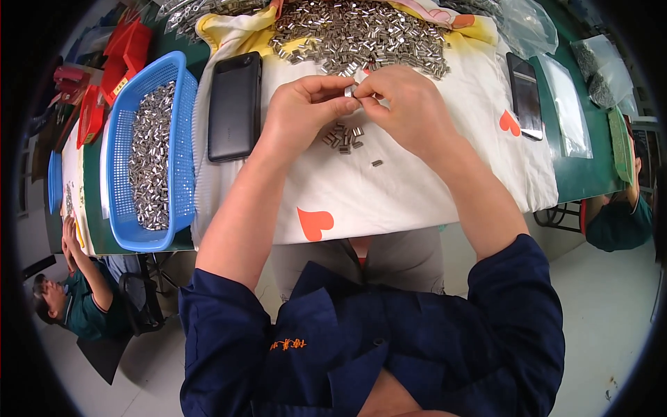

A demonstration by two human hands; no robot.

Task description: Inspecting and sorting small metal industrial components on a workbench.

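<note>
Both my hands meet over the white cloth, just in front of a large heap of small metal cylinders. Between thumb and index finger, my left hand pinches a small shiny metal cylinder. My right hand has its fingertips closed against the same piece; whether it holds another small part is hidden. Below the hands lies a little pile of metal cylinders, with a single cylinder apart from it, nearer to me.
Left of the cloth stands a blue perforated basket of metal cylinders. A black phone-like case lies beside it. On the right are a dark phone and clear plastic bags. Red bins stand far left. Co-workers sit at both sides.
</note>
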